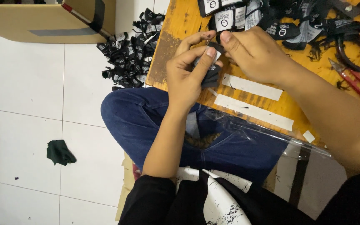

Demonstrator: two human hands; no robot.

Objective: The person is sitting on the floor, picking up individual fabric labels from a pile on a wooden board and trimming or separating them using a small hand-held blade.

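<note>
1. Black fabric labels (210, 75), a small stack, held above the wooden counter (180, 25) edge.
2. Left hand (188, 77) grips the stack; right hand (253, 54) pinches its top label.
3. Loose labels pile (128, 54) lies on the white floor.
4. Red snips (355, 81) rest on the counter.

Two bare hands meeting, fingers pinched together

The left hand (186, 77) rises on a bare forearm, thumb and forefinger curled closed; the right hand (253, 54) reaches in from the right, fingertips (226, 36) pressed against the left's, both wrists bent inward
</note>
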